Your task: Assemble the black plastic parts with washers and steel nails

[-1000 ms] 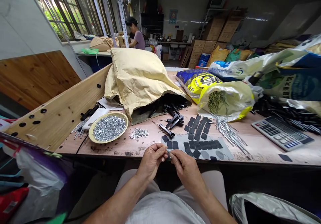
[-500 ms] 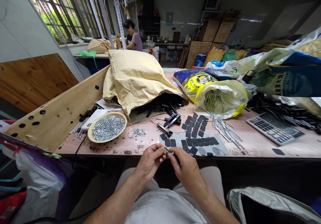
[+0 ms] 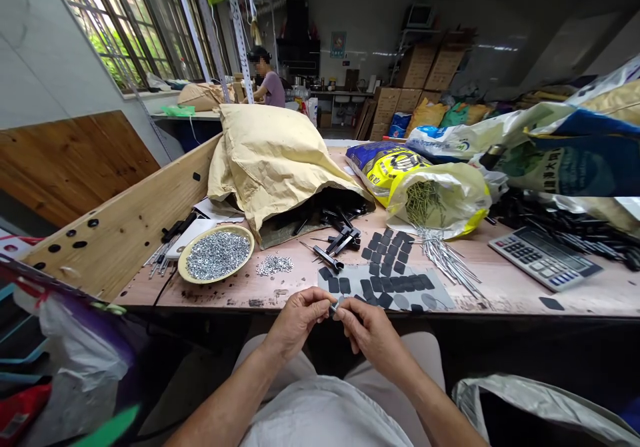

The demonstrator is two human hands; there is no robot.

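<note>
My left hand [image 3: 299, 321] and my right hand [image 3: 369, 332] meet just over the front edge of the workbench [image 3: 590, 297]. Their fingertips pinch a small metal pin [image 3: 335, 307], and the fingers hide most of it. Just beyond my right hand lies a grey sheet [image 3: 434, 298] with black adhesive pads [image 3: 395, 283] on it. Farther left stand a shallow bowl [image 3: 216, 228] full of metal washers and a small loose heap of washers [image 3: 275, 265]. Black plastic parts [image 3: 343, 239] lie above the sheet.
A tan paper sack [image 3: 270, 157] spills black parts onto the bench. A plastic bag [image 3: 440, 200] spills long nails [image 3: 447, 260]. A calculator [image 3: 543, 257] sits at the right. A wooden board [image 3: 125, 230] edges the left side. A co-worker [image 3: 265, 80] sits at the far back.
My hands stay together at the bench edge, still pinching the pin. The whole view has shifted slightly as my head moved, and nothing on the bench has visibly moved.
</note>
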